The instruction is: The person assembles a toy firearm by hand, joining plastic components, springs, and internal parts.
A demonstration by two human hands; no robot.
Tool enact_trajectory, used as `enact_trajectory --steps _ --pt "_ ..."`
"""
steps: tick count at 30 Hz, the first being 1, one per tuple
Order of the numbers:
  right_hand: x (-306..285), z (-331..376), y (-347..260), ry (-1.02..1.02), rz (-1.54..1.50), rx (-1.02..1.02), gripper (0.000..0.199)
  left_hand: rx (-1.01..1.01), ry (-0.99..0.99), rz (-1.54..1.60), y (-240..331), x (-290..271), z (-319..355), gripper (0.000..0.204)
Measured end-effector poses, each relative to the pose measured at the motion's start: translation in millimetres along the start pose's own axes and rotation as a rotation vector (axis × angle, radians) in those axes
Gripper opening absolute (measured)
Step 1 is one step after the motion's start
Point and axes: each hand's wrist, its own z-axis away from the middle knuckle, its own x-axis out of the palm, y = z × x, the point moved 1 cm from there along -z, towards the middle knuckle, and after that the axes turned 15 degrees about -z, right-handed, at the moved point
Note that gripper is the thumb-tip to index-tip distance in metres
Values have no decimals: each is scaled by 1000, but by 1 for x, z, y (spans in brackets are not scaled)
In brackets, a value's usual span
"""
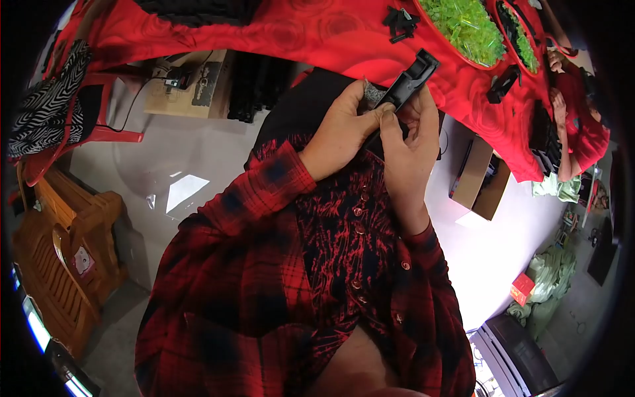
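Observation:
Above my lap, at the near edge of the red-covered table (297, 33), both my hands meet on a long black plastic piece (411, 79). It looks hollow, like a narrow open housing, and is tilted with its far end up and to the right. My left hand (340, 135) is closed, its thumb pressed near the lower end of the piece. A grey speckled pad or cloth (373, 96) shows between its fingers and the piece. My right hand (411, 145) grips the piece from the right, with thumb and fingers around it. The lower end is hidden by my fingers.
A pile of black parts (400, 25) lies beyond my hands. Near it stand a red-rimmed tray (456, 61) of translucent green pieces and a second tray. A black part (504, 85) sits near another person (585, 126). An open cardboard box (473, 172) is on the floor.

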Motion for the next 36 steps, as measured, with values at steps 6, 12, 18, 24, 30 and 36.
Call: enact_trajectory --steps 6,12,18,24,30,36 --pt "-2 -1 6 45 -81 -26 58 26 -13 -97 -1 -2 0 22" --pt "-9 -6 3 43 -133 113 56 -36 -49 -125 -3 -4 -1 25" --pt "-5 -6 1 59 -133 95 52 -33 -45 -35 2 -1 1 24" --pt "-4 -4 8 73 68 32 38 85 -19 -157 -7 -3 3 22" --pt "-1 -4 -3 154 -71 83 28 105 -12 -233 -1 0 8 17" --pt "-5 -5 9 107 130 -29 28 91 109 -390 1 7 8 13"
